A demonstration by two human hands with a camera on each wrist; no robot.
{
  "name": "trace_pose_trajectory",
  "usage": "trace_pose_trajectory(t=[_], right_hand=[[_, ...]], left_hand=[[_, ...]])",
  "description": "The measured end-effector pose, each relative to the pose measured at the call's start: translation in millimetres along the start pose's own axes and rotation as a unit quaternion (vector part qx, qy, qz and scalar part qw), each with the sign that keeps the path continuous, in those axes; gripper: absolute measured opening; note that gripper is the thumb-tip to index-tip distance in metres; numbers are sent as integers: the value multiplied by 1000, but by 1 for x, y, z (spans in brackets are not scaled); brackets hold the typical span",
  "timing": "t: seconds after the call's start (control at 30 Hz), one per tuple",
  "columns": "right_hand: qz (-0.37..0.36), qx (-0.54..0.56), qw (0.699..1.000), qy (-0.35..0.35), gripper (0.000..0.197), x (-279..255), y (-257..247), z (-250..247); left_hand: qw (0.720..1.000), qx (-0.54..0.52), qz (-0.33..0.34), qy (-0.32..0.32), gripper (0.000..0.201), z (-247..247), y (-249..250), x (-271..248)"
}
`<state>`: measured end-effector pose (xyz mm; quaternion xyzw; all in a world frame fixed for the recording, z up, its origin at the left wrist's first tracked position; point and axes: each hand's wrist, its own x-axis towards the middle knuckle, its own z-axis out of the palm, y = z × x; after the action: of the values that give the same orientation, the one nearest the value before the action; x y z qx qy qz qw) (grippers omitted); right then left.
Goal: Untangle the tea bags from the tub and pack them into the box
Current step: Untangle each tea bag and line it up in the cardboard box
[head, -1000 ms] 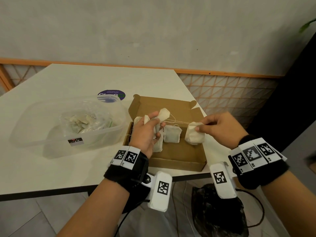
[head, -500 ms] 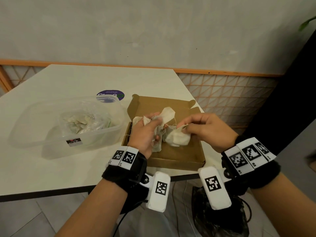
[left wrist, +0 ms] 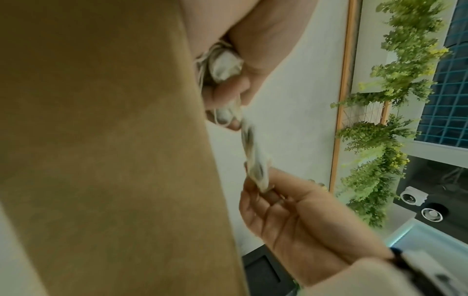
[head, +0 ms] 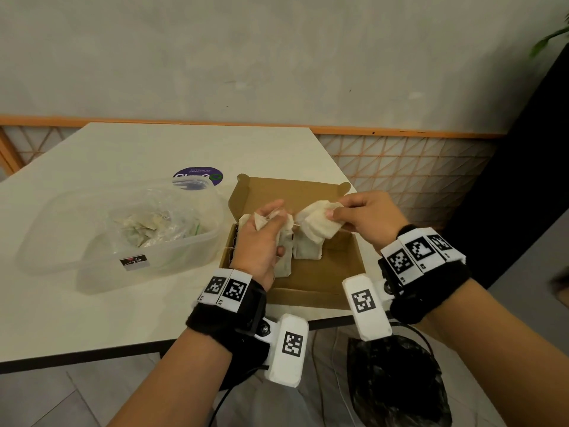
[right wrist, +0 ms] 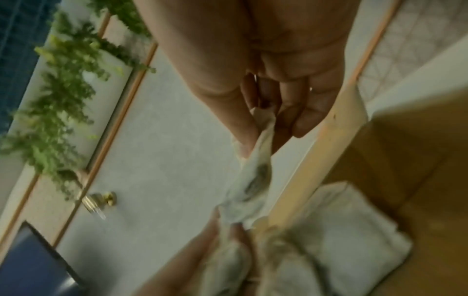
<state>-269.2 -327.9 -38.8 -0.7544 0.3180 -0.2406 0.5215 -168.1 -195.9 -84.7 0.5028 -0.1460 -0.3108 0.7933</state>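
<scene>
Over the open cardboard box [head: 323, 274] on the tabletop [head: 123, 303], the left hand [head: 261, 241] grips a clump of tea bags [head: 284, 217] while the right hand [head: 366, 218] pinches one tea bag [head: 317, 223] just beside it. More bags lie in the box and in the clear tub [head: 61, 241] at left.

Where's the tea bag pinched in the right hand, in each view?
Head: tea bag at centre, above the cardboard box.
Left wrist: centre, hanging from the right hand's fingers.
Right wrist: below the fingertips.
Shared landmark: the cardboard box.
</scene>
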Motion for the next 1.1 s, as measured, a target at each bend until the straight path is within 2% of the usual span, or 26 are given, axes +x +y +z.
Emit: trace_pose_trajectory(t=[0.1,0.13,0.27,0.47,0.57,0.7,0.77,0.97,1.1], right_hand=[[-6,-127,992,-10,3,-1,6,-15],[-9,-159,987,-28,7,-3,7,-19],[-45,-217,970,-99,16,-10,-3,-25],[-67,-146,975,-153,13,-9,-18,-24],[-66,-121,978,-160,13,-7,-18,-21],[-41,-70,985,-153,13,-6,-14,-19],[-35,-54,988,-143,16,-6,-12,-20],[-38,-49,990,-130,11,-10,-7,-19],[-31,-71,992,-102,11,-8,-4,-21]], left_hand=[[998,-37,24,42,16,0,2,1],[998,-34,29,47,15,0,2,0],[999,18,43,9,10,1,-2,-1],[983,144,-44,-109,19,8,-3,-6],[974,174,-55,-136,21,9,-2,-7],[971,182,-63,-139,35,7,-3,-6],[973,181,-62,-128,35,6,-4,-5],[980,154,-65,-105,13,4,-5,-2],[987,127,-51,-84,13,3,-5,-1]])
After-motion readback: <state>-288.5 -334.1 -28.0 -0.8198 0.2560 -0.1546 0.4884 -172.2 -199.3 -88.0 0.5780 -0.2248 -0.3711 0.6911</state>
